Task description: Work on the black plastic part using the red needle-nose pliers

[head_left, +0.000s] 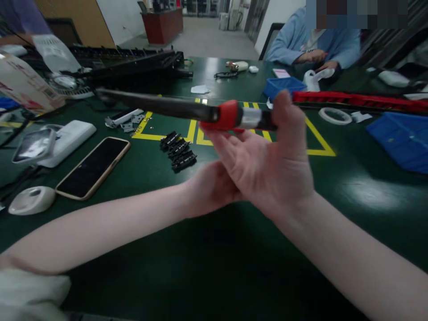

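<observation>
My right hand [264, 165] is raised over the table, palm up. It holds a red-and-black tool [230, 116] with a silver band and a long, dark, blurred shaft reaching left; its exact kind is unclear. The fingers lie under the tool, and the thumb stands against its right end. My left hand [214, 187] crosses beneath and touches the heel of my right hand, with its fingers mostly hidden. Beyond the left hand, several small black ribbed parts [179, 151] lie in a row on the green table [200, 267].
To the left lie a phone [93, 169], a white mouse-shaped device [32, 200] and a white box-shaped device [70, 142]. A long black assembly [133, 67] stretches behind. At right are blue bins [401, 140], a tape roll [335, 116] and a red strip [361, 100]. A person [314, 44] sits opposite.
</observation>
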